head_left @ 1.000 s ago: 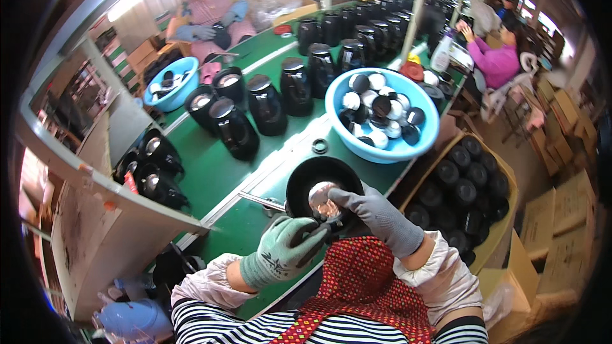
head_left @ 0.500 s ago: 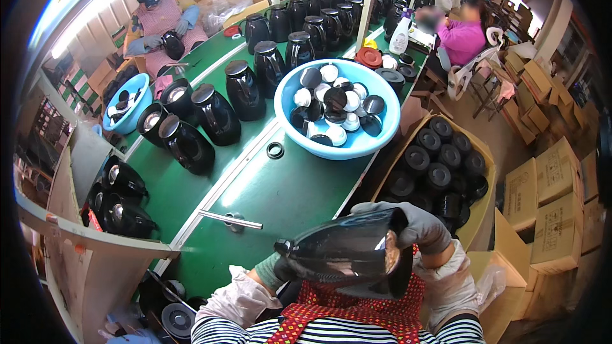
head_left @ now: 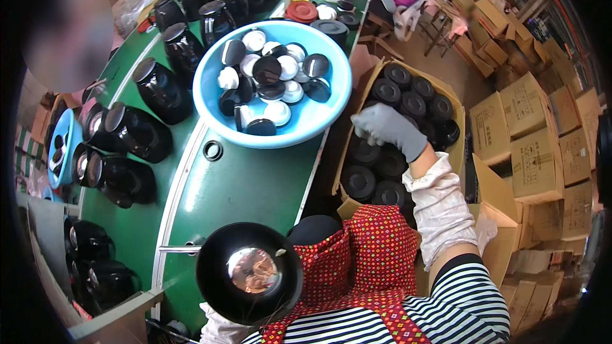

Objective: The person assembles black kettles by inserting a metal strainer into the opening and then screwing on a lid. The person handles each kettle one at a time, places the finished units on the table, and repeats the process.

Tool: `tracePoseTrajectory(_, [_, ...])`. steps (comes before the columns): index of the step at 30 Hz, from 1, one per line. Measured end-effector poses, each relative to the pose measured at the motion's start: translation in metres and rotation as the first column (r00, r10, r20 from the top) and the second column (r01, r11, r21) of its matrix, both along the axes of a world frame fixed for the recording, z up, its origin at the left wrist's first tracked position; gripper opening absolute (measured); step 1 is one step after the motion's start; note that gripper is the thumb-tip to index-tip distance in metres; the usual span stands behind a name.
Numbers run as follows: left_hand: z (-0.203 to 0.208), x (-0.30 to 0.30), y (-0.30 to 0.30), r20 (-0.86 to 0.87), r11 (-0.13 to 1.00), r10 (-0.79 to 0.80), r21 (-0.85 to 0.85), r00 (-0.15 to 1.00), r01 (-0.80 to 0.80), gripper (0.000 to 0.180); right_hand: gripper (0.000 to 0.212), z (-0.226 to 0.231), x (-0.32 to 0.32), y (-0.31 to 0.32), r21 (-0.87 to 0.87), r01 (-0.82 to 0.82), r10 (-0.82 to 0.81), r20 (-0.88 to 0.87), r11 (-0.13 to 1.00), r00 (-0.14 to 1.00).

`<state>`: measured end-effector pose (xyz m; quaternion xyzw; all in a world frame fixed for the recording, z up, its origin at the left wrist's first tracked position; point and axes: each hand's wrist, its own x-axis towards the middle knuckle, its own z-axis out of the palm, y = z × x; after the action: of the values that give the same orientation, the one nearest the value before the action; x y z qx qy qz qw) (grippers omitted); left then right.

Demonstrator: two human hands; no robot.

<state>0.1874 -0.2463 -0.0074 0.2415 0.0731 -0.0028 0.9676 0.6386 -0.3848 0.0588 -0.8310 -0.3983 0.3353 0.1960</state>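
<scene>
A glossy black jug is tipped so its wide round opening faces up, with a shiny copper-toned disc visible inside. My left hand is hidden behind the jug; only its pale cuff shows below, and the jug stays raised on that side. My right hand, in a grey glove, hovers above an open carton full of round black plastic parts. Its fingers are curled in, and I cannot see whether anything is between them.
A light blue basin of black and white lids stands on the green table. Several black jugs line its left side. A black ring and a metal rod lie near me. Stacked cartons are at right.
My right hand has let go of the jug and moved to the carton. The jug has turned its opening upward and shifted left. The view has swung right.
</scene>
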Motion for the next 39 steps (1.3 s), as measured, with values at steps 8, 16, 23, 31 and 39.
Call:
tracePoseTrajectory(8, [-0.018,-0.011,-0.001,-0.031,0.992,0.075,0.106,0.997,-0.071,0.058,0.116,-0.136,-0.059,-0.066,-0.548,-0.278,0.459,0.224,0.789,0.86])
tracePoseTrajectory(16, [-0.019,-0.002,-0.008,0.032,0.973,0.122,0.193,0.992,-0.126,0.057,0.103,-0.163,-0.064,-0.082,-0.447,-0.307,0.466,0.306,0.84,0.831])
tracePoseTrajectory(23, [-0.012,0.016,-0.006,0.095,0.962,0.115,0.237,0.989,-0.135,0.056,0.108,-0.111,-0.072,-0.111,0.134,-0.013,-0.038,0.372,0.991,0.928])
tracePoseTrajectory(31, [0.022,0.032,-0.034,-0.011,0.979,-0.009,0.204,1.0,0.011,0.055,0.112,0.033,-0.196,-0.107,0.731,0.141,0.154,-0.321,0.667,0.934])
tracePoseTrajectory(39, [0.022,0.012,-0.053,0.041,0.996,0.031,-0.079,0.999,-0.028,0.052,0.113,0.044,-0.241,-0.124,0.751,0.035,0.151,-0.178,0.659,0.972])
